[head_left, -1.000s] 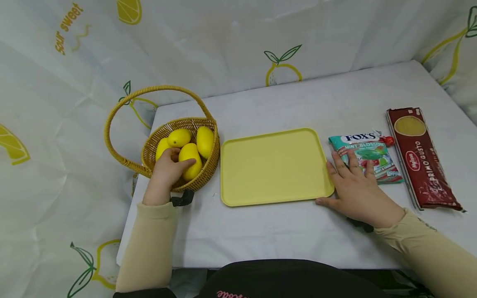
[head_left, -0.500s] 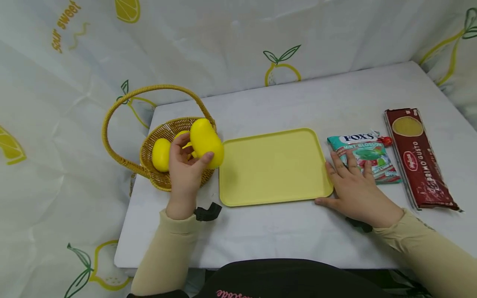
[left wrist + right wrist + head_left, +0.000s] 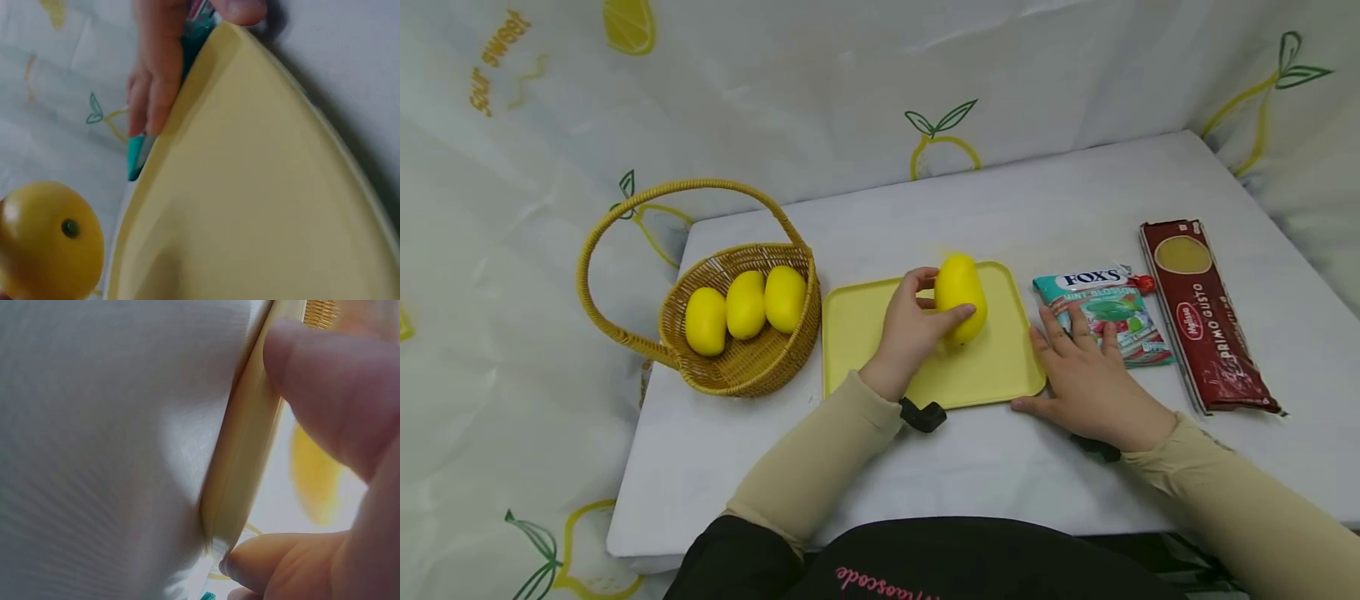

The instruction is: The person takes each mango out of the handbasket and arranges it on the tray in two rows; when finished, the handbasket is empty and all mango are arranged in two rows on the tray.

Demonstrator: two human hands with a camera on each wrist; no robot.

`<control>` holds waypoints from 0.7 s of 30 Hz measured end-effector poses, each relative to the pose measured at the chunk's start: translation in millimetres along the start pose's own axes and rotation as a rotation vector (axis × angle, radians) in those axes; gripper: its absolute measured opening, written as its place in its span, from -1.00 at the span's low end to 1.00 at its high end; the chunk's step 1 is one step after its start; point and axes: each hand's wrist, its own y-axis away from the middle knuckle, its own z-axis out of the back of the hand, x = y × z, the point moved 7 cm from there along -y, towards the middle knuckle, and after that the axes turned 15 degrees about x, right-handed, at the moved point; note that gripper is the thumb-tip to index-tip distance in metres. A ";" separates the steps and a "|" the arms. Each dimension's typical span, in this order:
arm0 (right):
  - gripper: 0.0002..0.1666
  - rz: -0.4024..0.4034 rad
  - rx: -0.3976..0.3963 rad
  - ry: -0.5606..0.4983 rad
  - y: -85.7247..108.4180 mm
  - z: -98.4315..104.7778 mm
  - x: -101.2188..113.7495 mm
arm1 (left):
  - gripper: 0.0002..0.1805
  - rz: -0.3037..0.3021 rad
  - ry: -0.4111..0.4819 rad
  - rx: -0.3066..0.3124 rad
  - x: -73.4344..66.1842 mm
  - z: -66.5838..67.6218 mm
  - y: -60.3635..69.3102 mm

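My left hand [image 3: 913, 329] grips a yellow mango [image 3: 961, 296] between thumb and fingers, held upright over the right half of the yellow tray [image 3: 857, 333]. In the left wrist view the mango [image 3: 44, 244] shows its dark stem spot, apart from the tray's surface. My right hand [image 3: 1086, 387] rests with fingers spread at the tray's right side. Its thumb [image 3: 331, 387] touches the tray edge [image 3: 244, 450] in the right wrist view. The fingertips of that hand lie over the left part of a green FOX'S candy bag [image 3: 1138, 333].
Left of the tray stands a wicker basket [image 3: 775, 367] with a tall handle, holding three mangoes [image 3: 747, 304]. A dark red pasta pack [image 3: 1213, 325] lies beyond the candy bag. A red-wrapped candy [image 3: 1142, 284] lies by the bag's upper right corner. White lemon-print cloth hangs behind the table.
My left hand has taken a mango out of the basket, lifted it and carried it right, over the tray. The right hand has stayed at the tray's side. The head view has shifted slightly.
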 end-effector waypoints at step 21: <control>0.40 0.003 -0.029 0.014 1.8 1.1 1.7 | -0.09 0.176 -0.243 0.021 0.6 -39.0 -46.3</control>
